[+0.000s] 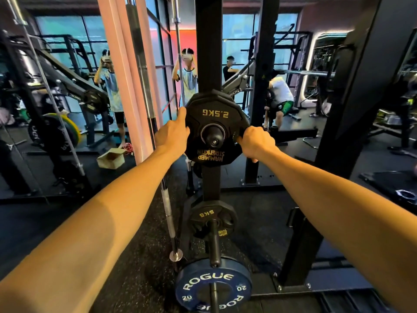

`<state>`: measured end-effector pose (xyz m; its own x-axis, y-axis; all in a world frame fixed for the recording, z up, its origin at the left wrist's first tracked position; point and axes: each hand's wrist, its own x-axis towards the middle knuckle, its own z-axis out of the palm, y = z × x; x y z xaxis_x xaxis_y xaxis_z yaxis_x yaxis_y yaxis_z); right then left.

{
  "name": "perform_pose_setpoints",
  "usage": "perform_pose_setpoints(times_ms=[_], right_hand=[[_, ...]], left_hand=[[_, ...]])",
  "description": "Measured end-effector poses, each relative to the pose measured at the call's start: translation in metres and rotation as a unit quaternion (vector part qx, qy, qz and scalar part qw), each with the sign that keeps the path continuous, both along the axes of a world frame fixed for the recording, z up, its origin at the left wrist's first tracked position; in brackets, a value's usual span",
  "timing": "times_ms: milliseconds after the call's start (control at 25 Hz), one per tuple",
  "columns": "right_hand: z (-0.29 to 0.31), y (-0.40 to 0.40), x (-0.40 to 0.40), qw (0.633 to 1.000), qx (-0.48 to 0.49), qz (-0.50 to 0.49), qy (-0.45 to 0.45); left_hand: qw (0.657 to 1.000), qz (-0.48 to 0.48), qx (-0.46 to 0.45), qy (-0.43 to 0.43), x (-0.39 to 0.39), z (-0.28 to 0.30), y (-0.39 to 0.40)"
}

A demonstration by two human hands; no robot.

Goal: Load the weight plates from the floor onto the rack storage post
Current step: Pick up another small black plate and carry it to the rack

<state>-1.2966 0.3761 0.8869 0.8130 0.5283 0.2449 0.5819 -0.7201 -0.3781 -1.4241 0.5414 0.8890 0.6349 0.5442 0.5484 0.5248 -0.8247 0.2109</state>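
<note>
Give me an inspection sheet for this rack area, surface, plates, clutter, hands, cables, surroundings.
Surface: dark speckled rubber floor.
Job's things: 2.5 kg plate on the top post, printing upside down; 5 kg plate on the middle post; blue Rogue plate on the lowest post.
Clutter: cardboard box on the floor; upright barbell left of the rack.
Hands: left hand with straight fingers against the 2.5 kg plate's left edge; right hand grips its right edge.
Cables: red coil behind the box.
Surroundings: mirror, other racks, people training.
</note>
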Motion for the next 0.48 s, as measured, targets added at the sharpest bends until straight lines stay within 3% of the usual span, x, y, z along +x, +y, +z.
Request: perform_pose_setpoints(times_ms=[120,480], right_hand=[[0.005,0.021,0.021,0.999,-0.031,-0.002,0.006],[0.012,0.032,0.043,0.995,0.003,0.022,0.1]], left_hand=[[0.999,0.001,-0.039,0.004,0.024,0.004,0.014],[0.998,-0.015,-0.059,-0.002,0.037,-0.001,0.03]])
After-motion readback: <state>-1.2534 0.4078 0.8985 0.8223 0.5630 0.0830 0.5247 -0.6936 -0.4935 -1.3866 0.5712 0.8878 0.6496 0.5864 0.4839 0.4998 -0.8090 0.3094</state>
